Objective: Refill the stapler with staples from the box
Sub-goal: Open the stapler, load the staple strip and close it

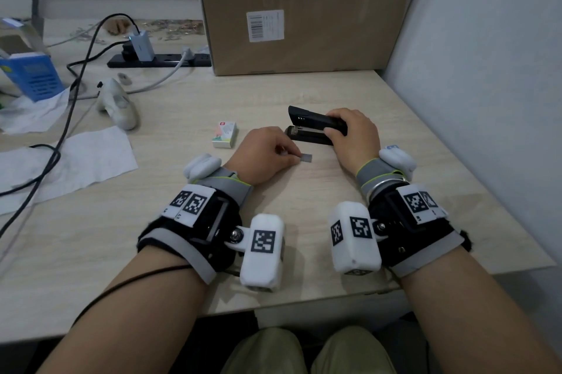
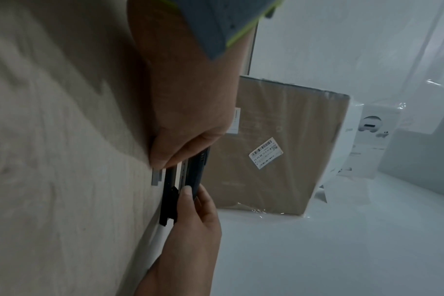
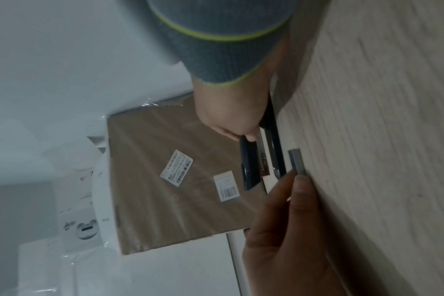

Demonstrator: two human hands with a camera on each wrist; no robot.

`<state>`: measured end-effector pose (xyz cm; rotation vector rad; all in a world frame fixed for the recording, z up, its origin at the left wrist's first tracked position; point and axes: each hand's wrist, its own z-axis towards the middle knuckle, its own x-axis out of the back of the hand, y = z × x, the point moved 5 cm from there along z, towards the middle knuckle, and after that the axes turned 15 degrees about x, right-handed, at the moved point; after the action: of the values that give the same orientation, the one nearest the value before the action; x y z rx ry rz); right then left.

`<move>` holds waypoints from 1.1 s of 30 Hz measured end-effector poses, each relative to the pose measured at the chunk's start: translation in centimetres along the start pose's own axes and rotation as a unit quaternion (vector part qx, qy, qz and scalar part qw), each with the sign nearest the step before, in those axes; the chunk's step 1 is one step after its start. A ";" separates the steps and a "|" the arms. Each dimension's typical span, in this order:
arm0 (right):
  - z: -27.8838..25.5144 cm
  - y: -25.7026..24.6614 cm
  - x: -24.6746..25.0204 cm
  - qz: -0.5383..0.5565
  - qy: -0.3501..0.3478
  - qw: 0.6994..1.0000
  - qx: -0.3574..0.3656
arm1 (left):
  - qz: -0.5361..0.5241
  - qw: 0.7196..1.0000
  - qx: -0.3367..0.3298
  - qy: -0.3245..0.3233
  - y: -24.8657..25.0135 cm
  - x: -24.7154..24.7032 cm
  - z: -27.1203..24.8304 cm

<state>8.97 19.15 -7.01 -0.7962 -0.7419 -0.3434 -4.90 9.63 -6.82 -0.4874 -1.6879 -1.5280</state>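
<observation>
There is bare table (image 1: 304,91) out to the big brown box (image 1: 298,8), and my right hand (image 1: 354,138) grips the black stapler (image 1: 313,127), top lifted, while my left hand (image 1: 264,154) pinches a gray staple strip (image 1: 306,157) just beside it.

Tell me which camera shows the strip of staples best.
The right wrist view: the strip of staples lies flat on the table, sharp and nearly whole, only its near end under the left hand. The head view shows it small. The left wrist view shows a blurred bit below the fingertips.
</observation>
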 end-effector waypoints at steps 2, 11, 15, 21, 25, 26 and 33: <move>-0.1 -0.1 0.1 0.011 0.000 1.000 0.002 | 0.002 0.998 0.037 0.043 -1.0 0.7 0.3; -0.4 -0.5 0.4 0.035 0.014 0.999 -0.007 | -0.008 1.000 0.001 -0.013 -0.1 -0.7 0.4; -0.4 -0.4 0.3 0.045 0.017 0.999 -0.012 | 0.007 1.000 0.007 -0.003 -0.1 -1.0 0.5; -0.5 -0.5 0.4 0.060 -0.001 0.998 -0.017 | 0.000 0.982 0.137 0.127 -2.5 1.4 0.5; -0.9 -0.9 0.8 0.069 -0.040 0.997 -0.013 | -0.013 0.976 0.174 0.133 -2.5 1.9 0.1; -1.1 -1.1 1.1 0.071 -0.052 0.996 -0.010 | -0.025 0.977 0.173 0.122 -2.1 1.9 -0.1; -3.0 -2.2 3.2 0.079 -0.133 0.988 0.003 | -0.008 0.986 0.167 0.030 0.9 1.5 -1.6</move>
<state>11.40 15.38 -4.98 -0.8990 -0.9226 -0.0915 -4.69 7.92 -5.17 -0.2493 -1.8572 -1.2246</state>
